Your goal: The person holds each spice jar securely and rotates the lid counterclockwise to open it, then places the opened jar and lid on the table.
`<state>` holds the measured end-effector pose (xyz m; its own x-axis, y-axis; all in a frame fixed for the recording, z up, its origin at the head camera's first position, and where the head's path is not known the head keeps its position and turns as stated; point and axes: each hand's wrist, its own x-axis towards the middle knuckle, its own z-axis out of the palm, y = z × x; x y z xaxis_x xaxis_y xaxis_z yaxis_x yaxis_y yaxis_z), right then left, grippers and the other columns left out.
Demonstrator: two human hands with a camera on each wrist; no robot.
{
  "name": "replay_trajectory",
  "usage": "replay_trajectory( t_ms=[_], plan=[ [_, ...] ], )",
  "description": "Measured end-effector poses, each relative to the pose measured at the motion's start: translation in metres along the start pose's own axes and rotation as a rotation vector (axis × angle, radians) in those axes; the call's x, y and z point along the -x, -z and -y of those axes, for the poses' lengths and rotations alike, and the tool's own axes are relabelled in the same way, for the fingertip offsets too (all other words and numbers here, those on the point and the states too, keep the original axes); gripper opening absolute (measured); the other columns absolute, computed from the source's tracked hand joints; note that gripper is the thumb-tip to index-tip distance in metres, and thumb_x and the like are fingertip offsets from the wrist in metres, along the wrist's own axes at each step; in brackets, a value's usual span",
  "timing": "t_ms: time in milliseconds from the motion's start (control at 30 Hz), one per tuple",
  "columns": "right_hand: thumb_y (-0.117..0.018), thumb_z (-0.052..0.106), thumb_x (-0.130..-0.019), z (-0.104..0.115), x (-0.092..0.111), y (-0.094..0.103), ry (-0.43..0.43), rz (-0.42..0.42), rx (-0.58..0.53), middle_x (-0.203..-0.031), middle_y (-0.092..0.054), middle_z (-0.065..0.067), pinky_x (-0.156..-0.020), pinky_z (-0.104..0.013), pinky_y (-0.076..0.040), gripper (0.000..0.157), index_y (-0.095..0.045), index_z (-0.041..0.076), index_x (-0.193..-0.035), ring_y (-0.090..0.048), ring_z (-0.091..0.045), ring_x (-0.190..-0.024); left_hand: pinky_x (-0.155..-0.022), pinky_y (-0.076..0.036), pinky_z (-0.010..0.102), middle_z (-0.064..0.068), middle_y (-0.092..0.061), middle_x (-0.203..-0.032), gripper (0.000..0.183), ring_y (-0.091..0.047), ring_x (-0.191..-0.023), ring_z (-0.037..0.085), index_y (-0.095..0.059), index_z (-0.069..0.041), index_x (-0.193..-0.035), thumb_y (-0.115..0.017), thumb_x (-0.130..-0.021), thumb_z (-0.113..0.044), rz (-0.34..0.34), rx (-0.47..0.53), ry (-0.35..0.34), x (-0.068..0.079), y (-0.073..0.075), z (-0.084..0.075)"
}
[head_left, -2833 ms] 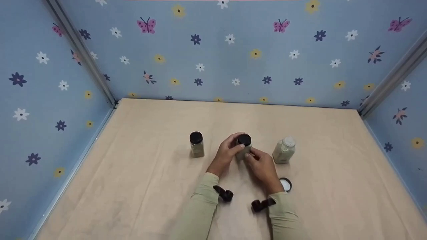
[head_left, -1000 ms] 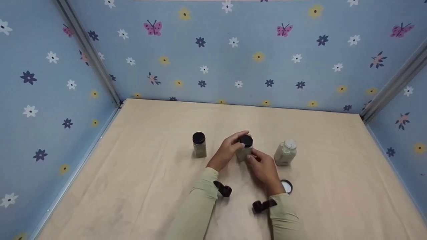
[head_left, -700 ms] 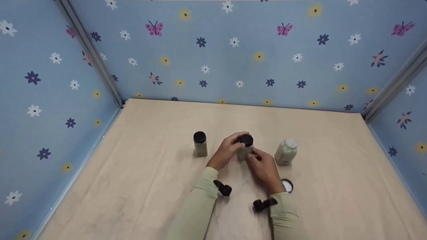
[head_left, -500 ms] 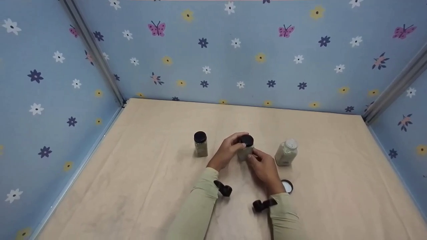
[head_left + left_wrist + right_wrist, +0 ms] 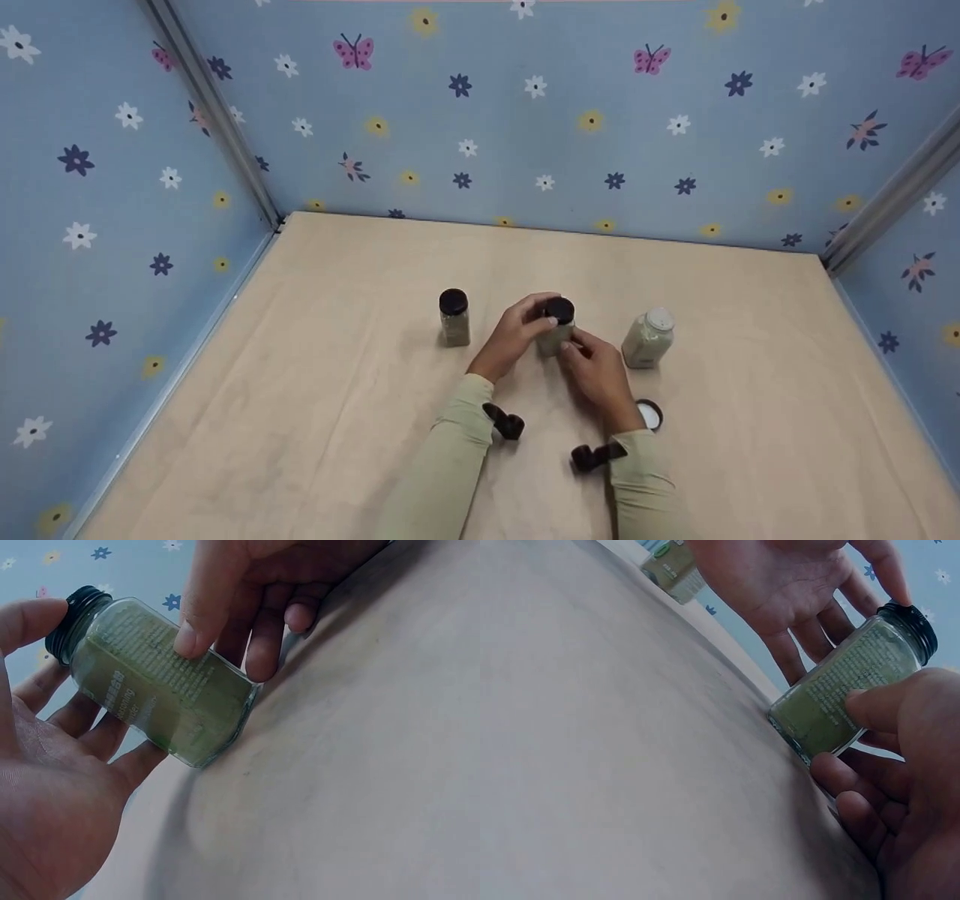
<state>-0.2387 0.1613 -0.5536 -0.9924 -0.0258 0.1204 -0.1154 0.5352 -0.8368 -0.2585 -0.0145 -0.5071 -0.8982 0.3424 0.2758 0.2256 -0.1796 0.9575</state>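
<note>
A glass seasoning jar (image 5: 553,344) of green powder, with a black ribbed cap (image 5: 559,309), stands upright on the table between both hands. My left hand (image 5: 513,337) holds the cap, thumb at its near side and index finger behind. In the left wrist view its other fingers lie along the jar's far side. With the thumb on the printed label, my right hand (image 5: 601,373) grips the lower body of the jar (image 5: 838,699). Right of it is a jar with a white top (image 5: 647,342); a loose black cap with white lining (image 5: 651,415) lies partly behind my right wrist.
Another black-capped jar (image 5: 454,319) stands upright to the left. A pale cloth (image 5: 337,300) covers the table. Blue floral panels (image 5: 510,150) enclose its back and sides, with metal posts (image 5: 214,112) at the corners.
About a second ago my left index finger stretched out beyond the cap; it has since come back against it. My right hand keeps its grip, and the jar stays in place. The head view shifts slightly.
</note>
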Motion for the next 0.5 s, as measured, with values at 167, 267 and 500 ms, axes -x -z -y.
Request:
replay_trajectory(
  t_ms=[167,267,500],
  plan=[
    [-0.059,0.029,-0.091,-0.0005,0.0005,0.0031,-0.016,-0.008,0.002,-0.122,-0.059,-0.006,-0.094,-0.037,-0.042,0.04,-0.058,0.013,-0.128,-0.055,-0.019,-0.109,-0.098,-0.037,0.033,0.013,-0.055,-0.124,0.04,-0.049,-0.116,0.023,-0.049,0.0,-0.13,-0.057,-0.091,-0.006,-0.012,-0.047,0.0,0.0003,-0.0042,-0.0014],
    [-0.058,0.03,-0.091,0.0001,0.0007,0.0036,-0.029,-0.004,0.009,-0.123,-0.059,-0.006,-0.096,-0.038,-0.041,0.041,-0.057,0.013,-0.128,-0.054,-0.019,-0.111,-0.096,-0.039,0.032,0.012,-0.055,-0.124,0.041,-0.049,-0.116,0.023,-0.05,-0.003,-0.13,-0.058,-0.091,-0.008,-0.011,-0.069,-0.003,0.001,-0.0043,-0.0016],
    [-0.059,0.029,-0.091,0.0003,0.0002,-0.0025,-0.014,0.004,-0.009,-0.121,-0.06,-0.005,-0.094,-0.036,-0.042,0.038,-0.059,0.013,-0.126,-0.056,-0.018,-0.108,-0.099,-0.038,0.039,0.008,-0.054,-0.125,0.042,-0.049,-0.116,0.023,-0.049,-0.003,-0.131,-0.059,-0.09,-0.009,-0.039,-0.122,0.004,0.0088,0.0011,0.0011]
  ],
)
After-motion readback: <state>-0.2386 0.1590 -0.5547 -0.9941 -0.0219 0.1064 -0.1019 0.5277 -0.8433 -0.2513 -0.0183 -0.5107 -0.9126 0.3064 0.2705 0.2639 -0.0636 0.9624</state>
